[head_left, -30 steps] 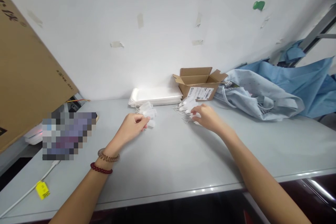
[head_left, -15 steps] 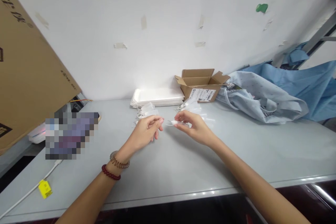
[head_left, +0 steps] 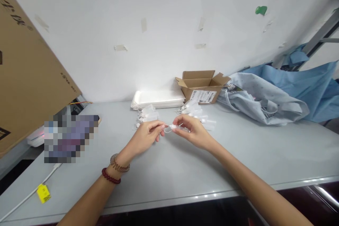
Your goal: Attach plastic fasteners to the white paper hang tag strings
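Note:
My right hand (head_left: 192, 129) pinches a small translucent plastic tube with a white cap (head_left: 173, 126), lying roughly level above the table, its cap end to the left. A thin pale loop (head_left: 167, 131) hangs from the cap. The fingers of my left hand (head_left: 148, 135) are closed at the loop's left end, pinching it. Beyond my left hand lies a group of similar capped tubes (head_left: 148, 116) with thin loops. Another such group (head_left: 194, 107) lies behind my right hand, partly hidden by it.
A stack of flat white packets (head_left: 159, 99) lies against the wall, beside an open cardboard box (head_left: 202, 93). A light blue cloth bag (head_left: 267, 104) sits at the right. On the left are a pixelated device (head_left: 72, 139), a white cable (head_left: 29, 194) with a yellow tag (head_left: 43, 193), and a large carton (head_left: 34, 67).
My left fingers have met the loop at the tube's cap, where a gap showed before. The right hand has shifted slightly left with the tube.

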Available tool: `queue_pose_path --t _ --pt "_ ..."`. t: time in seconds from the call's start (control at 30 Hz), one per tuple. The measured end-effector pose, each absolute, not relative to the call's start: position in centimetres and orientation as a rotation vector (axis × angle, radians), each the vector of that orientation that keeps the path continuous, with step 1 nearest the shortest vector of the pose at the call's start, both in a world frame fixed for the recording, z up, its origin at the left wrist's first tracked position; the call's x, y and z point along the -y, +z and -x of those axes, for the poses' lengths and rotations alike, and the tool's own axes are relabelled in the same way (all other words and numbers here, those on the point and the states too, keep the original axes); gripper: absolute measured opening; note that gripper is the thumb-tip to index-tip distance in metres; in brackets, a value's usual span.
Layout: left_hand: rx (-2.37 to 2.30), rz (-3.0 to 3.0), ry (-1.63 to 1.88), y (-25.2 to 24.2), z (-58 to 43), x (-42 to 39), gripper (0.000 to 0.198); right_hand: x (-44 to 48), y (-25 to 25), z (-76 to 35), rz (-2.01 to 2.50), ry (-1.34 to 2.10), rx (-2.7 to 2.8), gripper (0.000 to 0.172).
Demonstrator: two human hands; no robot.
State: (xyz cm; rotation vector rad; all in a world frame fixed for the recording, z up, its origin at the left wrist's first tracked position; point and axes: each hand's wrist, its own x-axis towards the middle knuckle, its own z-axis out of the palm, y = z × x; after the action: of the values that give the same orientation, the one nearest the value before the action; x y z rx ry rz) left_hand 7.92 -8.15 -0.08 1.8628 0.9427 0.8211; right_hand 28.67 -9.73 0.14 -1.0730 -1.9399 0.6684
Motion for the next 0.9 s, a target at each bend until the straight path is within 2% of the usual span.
queue_pose_path --t 0.37,0.67,0.9 --pt "-0.933 -1.901 0.763 0.0 -7.8 8.2 0.031 9.9 0.5 -28.6 1.087 0.7 1.933 0.012" --pt "-0.962 -2.289 0.751 -0.5 -8.0 8.1 0.026 9.6 -0.3 -28.7 1.072 0.821 1.894 0.014" --pt "-0.897 -2.361 0.747 -1.4 -8.3 8.3 0.025 9.7 -0.4 -28.5 1.072 0.916 1.882 0.01"
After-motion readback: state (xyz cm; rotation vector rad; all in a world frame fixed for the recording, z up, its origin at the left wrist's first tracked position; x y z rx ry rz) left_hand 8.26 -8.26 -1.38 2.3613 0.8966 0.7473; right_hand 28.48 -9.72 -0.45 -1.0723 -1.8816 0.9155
